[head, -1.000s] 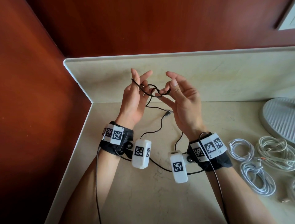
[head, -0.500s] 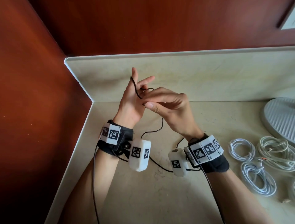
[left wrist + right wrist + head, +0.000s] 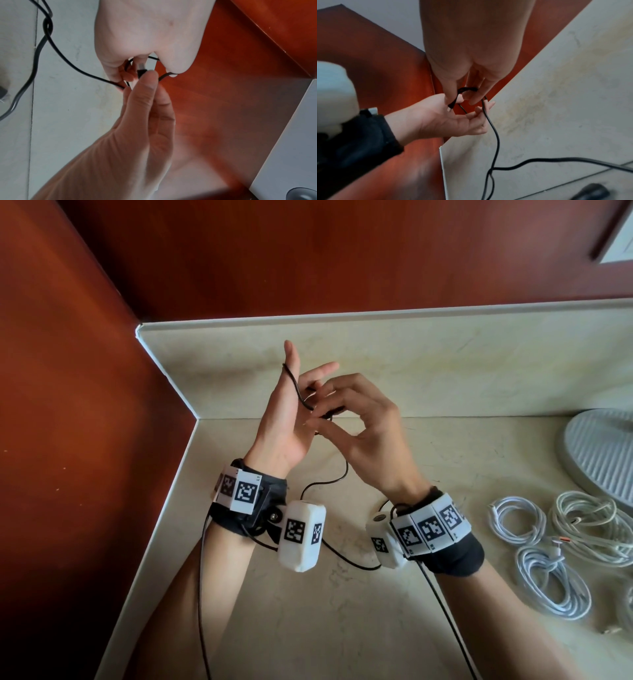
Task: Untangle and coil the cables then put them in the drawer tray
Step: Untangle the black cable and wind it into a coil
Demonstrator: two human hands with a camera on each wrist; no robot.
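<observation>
- While the black cable (image 3: pixel 295 386) is being wound, both hands are up above the counter (image 3: pixel 342 611).
- The left hand (image 3: pixel 284 422) is held flat with straight fingers, and the cable loops over them.
- The right hand (image 3: pixel 363 426) pinches the cable's plug end (image 3: pixel 452 106) with thumb and fingertips, right by the left palm.
- The rest of the black cable hangs down loose onto the counter, so this coil looks only just begun.
- Three white cables (image 3: pixel 513 520) lie to the right, already in loops.
- No drawer or tray shows, so putting the cables away is likely all left to do.
</observation>
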